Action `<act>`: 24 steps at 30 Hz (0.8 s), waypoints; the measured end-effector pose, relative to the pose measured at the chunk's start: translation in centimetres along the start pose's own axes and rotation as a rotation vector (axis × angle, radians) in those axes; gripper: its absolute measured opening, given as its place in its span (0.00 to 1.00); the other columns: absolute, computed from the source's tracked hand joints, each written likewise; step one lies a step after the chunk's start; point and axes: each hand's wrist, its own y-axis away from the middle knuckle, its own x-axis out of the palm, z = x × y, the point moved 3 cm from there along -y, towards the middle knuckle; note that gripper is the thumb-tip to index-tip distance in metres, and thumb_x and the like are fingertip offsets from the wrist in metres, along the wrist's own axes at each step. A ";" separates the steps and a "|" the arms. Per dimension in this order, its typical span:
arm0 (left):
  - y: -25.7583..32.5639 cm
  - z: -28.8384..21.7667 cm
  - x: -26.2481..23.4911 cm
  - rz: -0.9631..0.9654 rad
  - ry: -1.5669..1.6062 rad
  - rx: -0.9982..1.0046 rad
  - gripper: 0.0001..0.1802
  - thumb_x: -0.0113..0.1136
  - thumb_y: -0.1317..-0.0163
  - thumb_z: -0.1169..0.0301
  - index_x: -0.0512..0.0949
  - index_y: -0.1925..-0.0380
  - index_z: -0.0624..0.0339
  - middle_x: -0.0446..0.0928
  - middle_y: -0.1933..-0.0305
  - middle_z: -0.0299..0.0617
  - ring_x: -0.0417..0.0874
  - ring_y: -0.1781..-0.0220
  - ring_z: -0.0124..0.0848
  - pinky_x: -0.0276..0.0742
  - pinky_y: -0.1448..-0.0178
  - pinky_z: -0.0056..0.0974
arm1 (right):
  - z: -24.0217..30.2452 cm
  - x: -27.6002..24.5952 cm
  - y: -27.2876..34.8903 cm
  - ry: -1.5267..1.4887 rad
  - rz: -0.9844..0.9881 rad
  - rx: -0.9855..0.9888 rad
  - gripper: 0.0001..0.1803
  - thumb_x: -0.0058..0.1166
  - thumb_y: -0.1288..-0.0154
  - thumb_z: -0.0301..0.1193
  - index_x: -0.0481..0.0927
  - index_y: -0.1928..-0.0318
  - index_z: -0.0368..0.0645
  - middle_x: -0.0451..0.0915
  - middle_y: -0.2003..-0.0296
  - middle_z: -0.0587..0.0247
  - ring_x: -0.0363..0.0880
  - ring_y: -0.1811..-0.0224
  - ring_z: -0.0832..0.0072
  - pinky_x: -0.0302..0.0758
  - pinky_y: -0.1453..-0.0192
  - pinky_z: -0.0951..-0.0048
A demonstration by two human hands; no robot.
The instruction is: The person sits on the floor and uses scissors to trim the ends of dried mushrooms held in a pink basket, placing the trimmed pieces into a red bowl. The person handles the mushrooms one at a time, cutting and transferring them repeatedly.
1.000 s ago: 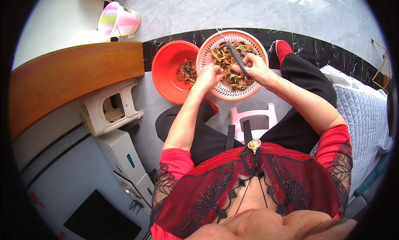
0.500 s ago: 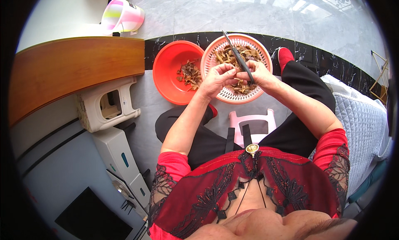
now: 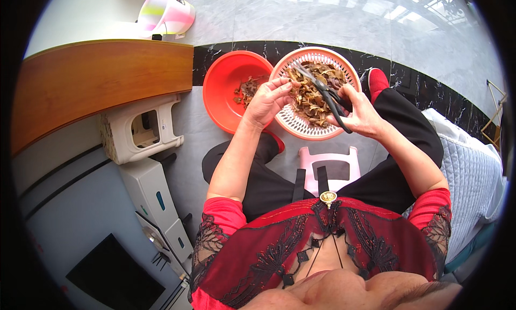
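Observation:
My right hand [image 3: 361, 112] grips a pair of scissors [image 3: 321, 86] by its black handles, with the blades parted and pointing up and left. Beneath them is a pale orange slotted basket [image 3: 294, 128] holding a heap of brown dried mushrooms [image 3: 314, 108]. Facing the blades, my left hand [image 3: 267, 103] pinches a small brown mushroom piece at its fingertips, above the basket's left rim. A red basin [image 3: 219, 103] stands against the basket's left side, with brown scraps [image 3: 247, 91] inside, partly covered by my left hand.
A pink stool [image 3: 329, 158] is between my legs. Left are a wooden tabletop [image 3: 107, 84], a cream plastic stool [image 3: 142, 131] and a white cabinet [image 3: 153, 197]. A multicoloured bucket [image 3: 171, 14] stands at the far left, and a pale quilted cover [image 3: 465, 173] lies to the right.
My hands have moved apart, the right one going right with the scissors. The scissors have turned and their blades have opened. More of the mushroom heap shows.

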 end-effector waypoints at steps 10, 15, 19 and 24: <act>-0.3 -0.9 -0.5 -0.004 -0.069 0.034 0.11 0.59 0.38 0.75 0.79 0.56 0.65 0.81 0.58 0.38 0.80 0.60 0.22 0.76 0.54 0.29 | 0.5 0.2 0.9 0.393 -0.107 -0.289 0.33 0.68 0.59 0.53 0.70 0.64 0.38 0.73 0.72 0.52 0.72 0.65 0.55 0.61 0.45 0.58; -0.2 -0.7 -0.7 0.033 -0.173 -0.013 0.13 0.59 0.40 0.78 0.77 0.55 0.71 0.81 0.56 0.46 0.82 0.54 0.33 0.78 0.46 0.38 | 0.5 0.4 0.9 0.395 -0.074 -0.260 0.32 0.68 0.58 0.53 0.70 0.65 0.39 0.73 0.73 0.52 0.72 0.67 0.56 0.61 0.46 0.59; -0.2 -0.4 -0.7 0.031 -0.253 -0.025 0.13 0.60 0.40 0.78 0.77 0.55 0.70 0.81 0.57 0.45 0.82 0.55 0.31 0.78 0.48 0.36 | 0.2 0.8 0.8 0.406 -0.056 -0.249 0.32 0.68 0.57 0.53 0.69 0.67 0.39 0.74 0.73 0.52 0.72 0.68 0.56 0.62 0.48 0.59; -0.5 0.0 -1.0 -0.020 -0.333 -0.099 0.11 0.60 0.40 0.76 0.79 0.57 0.68 0.81 0.61 0.40 0.80 0.62 0.24 0.76 0.56 0.30 | -0.5 1.4 0.7 0.388 -0.004 -0.174 0.31 0.68 0.54 0.52 0.69 0.68 0.38 0.75 0.76 0.51 0.74 0.69 0.58 0.68 0.56 0.59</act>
